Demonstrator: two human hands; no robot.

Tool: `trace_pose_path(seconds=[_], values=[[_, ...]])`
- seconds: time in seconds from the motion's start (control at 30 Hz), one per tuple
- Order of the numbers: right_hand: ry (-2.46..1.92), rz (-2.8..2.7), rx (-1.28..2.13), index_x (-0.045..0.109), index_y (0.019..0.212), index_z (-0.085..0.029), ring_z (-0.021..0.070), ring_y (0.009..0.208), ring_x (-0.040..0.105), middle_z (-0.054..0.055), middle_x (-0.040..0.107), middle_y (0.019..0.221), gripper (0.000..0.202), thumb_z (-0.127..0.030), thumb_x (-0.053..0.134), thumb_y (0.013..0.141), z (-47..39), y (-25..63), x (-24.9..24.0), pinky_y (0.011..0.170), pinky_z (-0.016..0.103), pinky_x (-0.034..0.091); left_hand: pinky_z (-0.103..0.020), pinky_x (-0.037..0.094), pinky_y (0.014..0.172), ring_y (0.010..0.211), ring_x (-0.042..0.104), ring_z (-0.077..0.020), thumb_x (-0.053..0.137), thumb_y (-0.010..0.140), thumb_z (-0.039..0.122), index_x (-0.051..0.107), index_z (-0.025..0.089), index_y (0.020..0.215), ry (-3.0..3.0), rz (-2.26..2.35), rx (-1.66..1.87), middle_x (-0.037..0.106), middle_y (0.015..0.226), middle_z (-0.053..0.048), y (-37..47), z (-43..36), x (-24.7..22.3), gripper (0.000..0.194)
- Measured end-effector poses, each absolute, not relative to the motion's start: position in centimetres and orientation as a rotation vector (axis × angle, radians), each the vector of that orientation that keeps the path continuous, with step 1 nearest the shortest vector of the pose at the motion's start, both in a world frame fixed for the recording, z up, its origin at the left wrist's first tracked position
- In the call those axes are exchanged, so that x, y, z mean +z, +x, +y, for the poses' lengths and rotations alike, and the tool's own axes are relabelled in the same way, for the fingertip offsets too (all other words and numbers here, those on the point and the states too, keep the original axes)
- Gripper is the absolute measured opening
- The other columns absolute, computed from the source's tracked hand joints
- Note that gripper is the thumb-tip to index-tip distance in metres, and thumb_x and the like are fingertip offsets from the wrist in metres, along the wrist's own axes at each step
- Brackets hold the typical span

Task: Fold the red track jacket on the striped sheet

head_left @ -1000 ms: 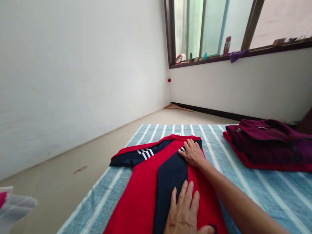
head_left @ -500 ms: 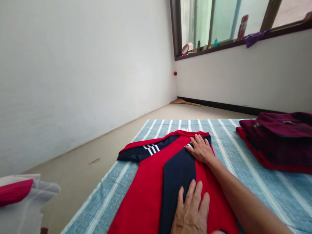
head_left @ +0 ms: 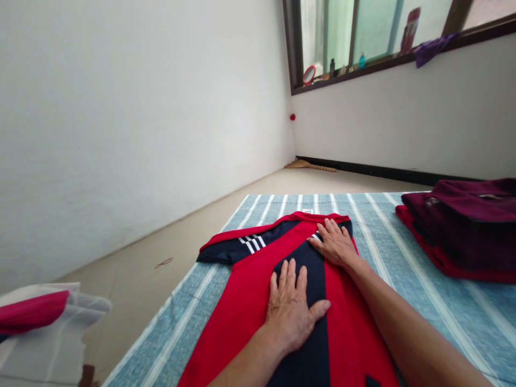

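Movement in the left hand [head_left: 288, 309] stands out: farther up the red-and-navy fabric garment [head_left: 234, 322] than a moment ago, from the near part of the long navy panel [head_left: 315, 277] toward its upper middle. Rests there flat and open, fingers slightly spread and pointing to the far side, thumb out to the right, with no grip on the cloth. Little change in the right hand [head_left: 334, 244]: also open, palm down at the far right shoulder, beside and partly over some short white stripes [head_left: 315, 236]. As a judgement, brings both palms to bear on the upper garment, the right steadying, the left flattening the panel. No clear shift in the garment itself: lies spread on the blue cloth sheet with white stripes [head_left: 181, 322], centred in the scene, near end cut off by the frame. Short navy sleeve with white striping [head_left: 220, 253] still reaching out at the left; navy panel apparently a sleeve turned inward over the body, though hard to tell for certain. To the right, well apart from both hands, same stack of folded maroon and red clothes [head_left: 475, 231]. At the near left, more visible now with the turned view, sheer white material with a bright pink piece [head_left: 44, 349].
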State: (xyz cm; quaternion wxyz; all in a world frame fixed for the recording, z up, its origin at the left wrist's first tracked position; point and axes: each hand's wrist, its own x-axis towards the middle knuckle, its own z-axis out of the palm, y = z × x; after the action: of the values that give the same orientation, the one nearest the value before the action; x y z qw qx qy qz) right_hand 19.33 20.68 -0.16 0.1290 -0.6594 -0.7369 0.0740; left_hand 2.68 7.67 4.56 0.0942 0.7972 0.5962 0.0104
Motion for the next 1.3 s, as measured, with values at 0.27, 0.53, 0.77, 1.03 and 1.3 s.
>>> trace_pose_path(seconds=[0.27, 0.53, 0.77, 1.03, 1.3], values=[[-1.906, -2.134, 0.244, 0.029, 0.144, -0.017, 0.0275, 0.141, 0.006, 0.014, 0.016, 0.153, 0.073, -0.065, 0.023, 0.089, 20.8, 19.4, 0.5, 0.108, 0.05, 0.009, -0.055, 0.01, 0.112, 0.142, 0.006, -0.0291, 0.031, 0.084, 0.067, 0.025, 0.02, 0.145, 2.422, 1.785, -0.003, 0.013, 0.154, -0.011, 2.6, 7.8, 3.5, 0.077], [-1.624, -1.796, 0.342, 0.053, 0.125, -0.018, 0.0273, 0.13, 0.034, 0.014, 0.043, 0.14, 0.057, -0.057, 0.046, 0.084, 21.2, 19.9, 1.0, 0.104, 0.043, 0.023, -0.055, 0.012, 0.111, 0.141, 0.01, -0.0303, 0.035, 0.086, 0.062, 0.032, 0.017, 0.143, 2.463, 1.842, -0.061, 0.017, 0.153, -0.012, 3.0, 8.2, 4.0, 0.073], [-1.571, -1.47, 0.271, 0.059, 0.077, -0.016, 0.0151, 0.066, 0.052, 0.0, 0.055, 0.068, 0.051, -0.045, 0.02, 0.093, 21.8, 23.1, 3.6, 0.061, 0.024, 0.038, -0.055, 0.013, 0.111, 0.141, 0.01, -0.0299, 0.034, 0.086, 0.062, 0.032, 0.018, 0.143, 2.482, 1.853, -0.061, 0.017, 0.153, -0.012, 2.9, 8.3, 3.7, 0.072], [-1.56, -1.534, 0.283, 0.06, 0.108, -0.016, 0.0197, 0.09, 0.058, 0.006, 0.064, 0.096, 0.046, -0.042, 0.026, 0.092, 21.7, 22.3, 5.1, 0.078, 0.028, 0.042, -0.055, 0.012, 0.112, 0.141, 0.009, -0.0292, 0.037, 0.085, 0.061, 0.032, 0.018, 0.143, 2.456, 1.848, -0.08, 0.014, 0.153, -0.011, 3.0, 8.3, 4.1, 0.072], [-1.842, -1.962, 0.217, 0.04, 0.136, -0.01, 0.0357, 0.136, 0.02, 0.022, 0.031, 0.145, 0.073, -0.062, 0.042, 0.085, 19.9, 17.5, 1.5, 0.106, 0.047, 0.019, -0.055, 0.01, 0.112, 0.141, 0.008, -0.0287, 0.032, 0.085, 0.066, 0.028, 0.02, 0.144, 2.45, 1.81, 0.017, 0.014, 0.153, -0.011, 2.5, 8.0, 3.3, 0.075]])
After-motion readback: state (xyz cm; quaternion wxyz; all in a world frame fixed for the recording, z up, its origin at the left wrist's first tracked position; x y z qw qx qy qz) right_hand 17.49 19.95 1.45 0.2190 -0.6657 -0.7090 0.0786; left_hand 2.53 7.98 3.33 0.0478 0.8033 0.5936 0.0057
